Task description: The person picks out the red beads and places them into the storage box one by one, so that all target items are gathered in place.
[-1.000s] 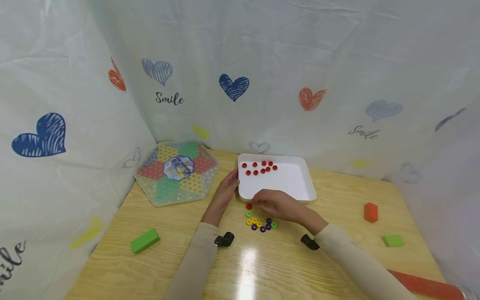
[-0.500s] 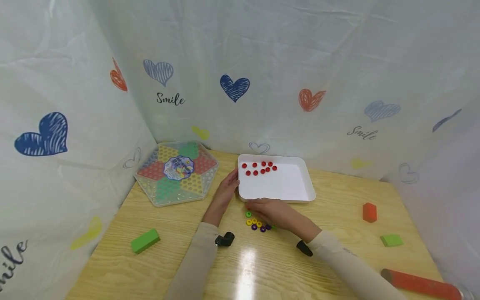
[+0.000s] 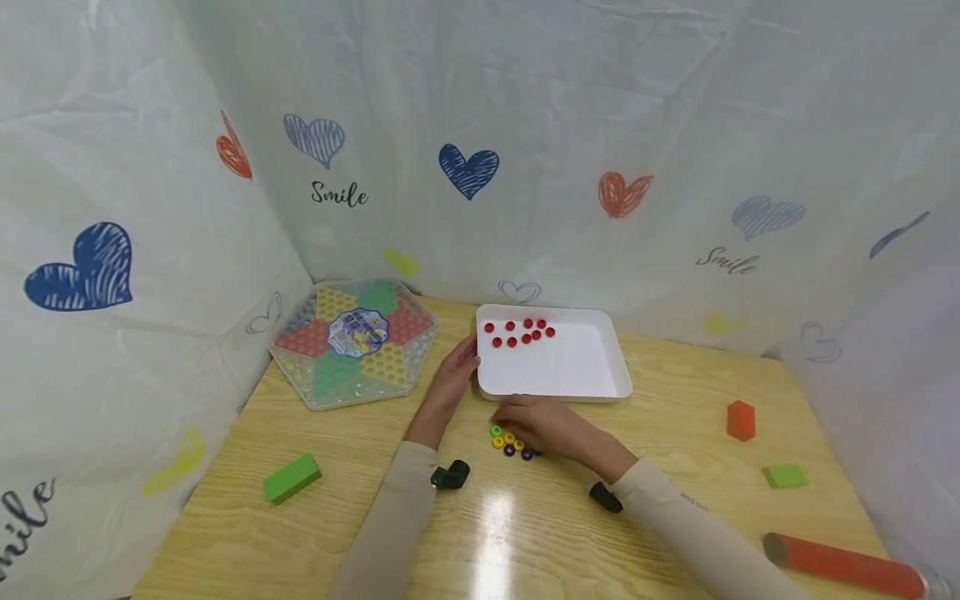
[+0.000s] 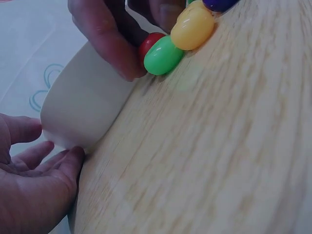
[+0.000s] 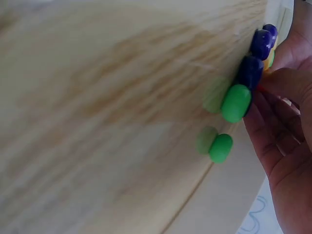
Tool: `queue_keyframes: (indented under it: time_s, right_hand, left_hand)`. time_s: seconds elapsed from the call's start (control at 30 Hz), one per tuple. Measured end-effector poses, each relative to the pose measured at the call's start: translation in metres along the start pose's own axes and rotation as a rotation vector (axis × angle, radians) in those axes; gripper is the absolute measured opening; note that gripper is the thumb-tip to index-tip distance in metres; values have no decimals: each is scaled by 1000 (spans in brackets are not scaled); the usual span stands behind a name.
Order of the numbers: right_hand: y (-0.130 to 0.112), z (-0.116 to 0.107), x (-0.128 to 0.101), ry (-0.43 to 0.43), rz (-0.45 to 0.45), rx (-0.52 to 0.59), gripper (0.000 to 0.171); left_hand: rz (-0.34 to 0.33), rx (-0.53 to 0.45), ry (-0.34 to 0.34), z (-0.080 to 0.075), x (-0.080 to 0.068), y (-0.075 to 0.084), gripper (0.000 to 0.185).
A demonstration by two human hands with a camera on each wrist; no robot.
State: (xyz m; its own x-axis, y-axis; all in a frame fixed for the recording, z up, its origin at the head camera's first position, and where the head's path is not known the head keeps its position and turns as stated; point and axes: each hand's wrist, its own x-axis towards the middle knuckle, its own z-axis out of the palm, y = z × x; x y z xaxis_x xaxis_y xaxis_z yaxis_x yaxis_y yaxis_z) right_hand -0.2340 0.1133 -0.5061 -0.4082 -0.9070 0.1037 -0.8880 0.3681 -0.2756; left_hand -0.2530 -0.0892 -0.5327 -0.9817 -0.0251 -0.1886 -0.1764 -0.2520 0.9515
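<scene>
My left hand (image 3: 450, 379) rests against the left side of a white tray (image 3: 570, 367), fingertips touching its outer wall in the left wrist view. Several red beads (image 3: 527, 338) lie in two rough rows at the tray's upper left. Just in front of the tray, my right hand (image 3: 551, 427) pinches a red bead (image 4: 150, 44) down at the table. Next to that bead, a green bead (image 4: 163, 55) and yellow beads (image 4: 192, 29) sit on the wood. Purple beads (image 5: 250, 73) and more green ones (image 5: 236, 103) are under or beside my right hand, partly hidden in the head view.
A hexagonal Chinese checkers box (image 3: 333, 375) stands at the back left. A green block (image 3: 292, 478) lies at the left. On the right are a red block (image 3: 741, 421), a small green block (image 3: 785, 476) and a red cylinder (image 3: 843, 565). A printed curtain (image 3: 555, 242) surrounds the table.
My right hand has come down and slightly left from the tray's front edge onto the red bead, covering some beads. My left hand stays against the tray.
</scene>
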Motion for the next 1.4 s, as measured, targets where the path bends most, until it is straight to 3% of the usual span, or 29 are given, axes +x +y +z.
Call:
queue_keyframes:
  time_s: [0.27, 0.4, 0.6, 1.0, 1.2, 1.4]
  right_hand:
    - [4, 1, 0, 0, 16, 89, 16]
    - [4, -6, -2, -10, 68, 204, 17]
    - [14, -28, -5, 80, 81, 339, 21]
    - [67, -65, -7, 157, 195, 290, 24]
    - [87, -77, 8, 114, 238, 241, 26]
    - [106, -87, 25, 89, 269, 265, 28]
  left_hand:
    - [17, -13, 2, -2, 0, 2, 51]
    - [10, -8, 2, -2, -1, 3, 51]
    - [-7, 0, 6, -2, -3, 4, 51]
    - [-3, 14, 11, -4, -1, 4, 51]
    - [-10, 20, 15, -3, -3, 5, 51]
    - [-22, 20, 6, 1, -5, 2, 51]
